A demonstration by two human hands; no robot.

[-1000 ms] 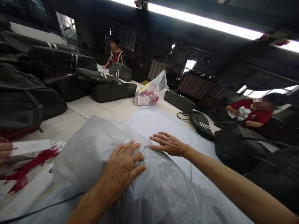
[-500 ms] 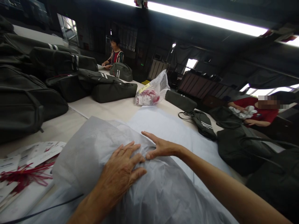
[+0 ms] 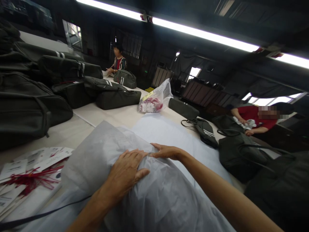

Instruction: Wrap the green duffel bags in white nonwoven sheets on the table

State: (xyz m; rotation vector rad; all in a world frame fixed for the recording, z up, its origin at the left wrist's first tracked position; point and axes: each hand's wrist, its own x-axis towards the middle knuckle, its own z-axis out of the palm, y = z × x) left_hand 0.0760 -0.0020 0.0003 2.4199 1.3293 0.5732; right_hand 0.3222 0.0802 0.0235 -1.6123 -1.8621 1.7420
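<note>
A translucent grey plastic bag (image 3: 159, 193), crumpled and bulging, lies in front of me over something I cannot make out. My left hand (image 3: 129, 169) rests flat on top of it, fingers extended and thumb apart. From the right, my right hand (image 3: 166, 151) touches the plastic near the left fingertips. Its thumb and fingers are a little apart, and part of the fingers is hidden behind the bag's folds. Beneath and beyond the bag lies a white sheet (image 3: 154, 129). Paper tags with red strings (image 3: 33, 180) sit in a pile at the left.
Dark green bags (image 3: 24, 112) are heaped along the left of the table (image 3: 84, 111); more dark bags (image 3: 243, 151) lie at the right. A clear bag of tags (image 3: 154, 101) stands ahead. One co-worker (image 3: 119, 61) is at the back, another (image 3: 256, 119) at the right, handling white material.
My right hand has closed in slightly, its thumb and fingers now nearer each other and my left fingertips. My left hand stays on the plastic. The view has tilted a little upward.
</note>
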